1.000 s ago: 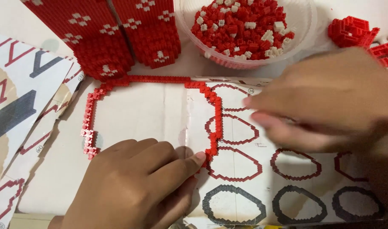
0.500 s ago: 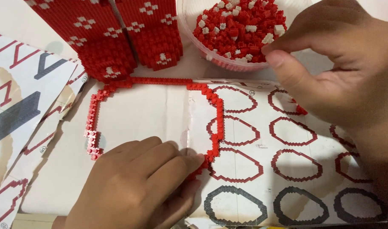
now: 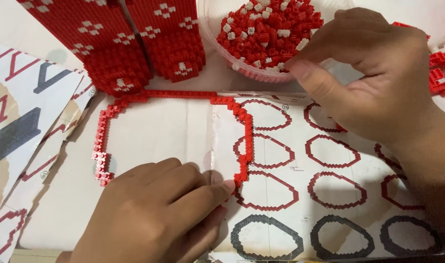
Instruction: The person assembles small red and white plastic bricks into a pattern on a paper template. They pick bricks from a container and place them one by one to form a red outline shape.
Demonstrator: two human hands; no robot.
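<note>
White printed instruction sheets [image 3: 329,195] cover the table. One left hand [image 3: 154,214] lies flat, fingertips touching one open red brick outline [image 3: 173,97]. One right hand [image 3: 373,83] pinches pieces at one clear bowl of red and white bricks [image 3: 271,29]; two red brick towers [image 3: 130,39] stand beyond the left hand.

Both hands, left hand [image 3: 154,214] and right hand [image 3: 373,83], bare, ringless, sleeveless.

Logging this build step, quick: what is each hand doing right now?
Left hand: flat, fingers together, pressing on the red brick outline; holds nothing visible.
Right hand: fingertips at the bowl of small bricks; whether it grips one cannot be told.
</note>
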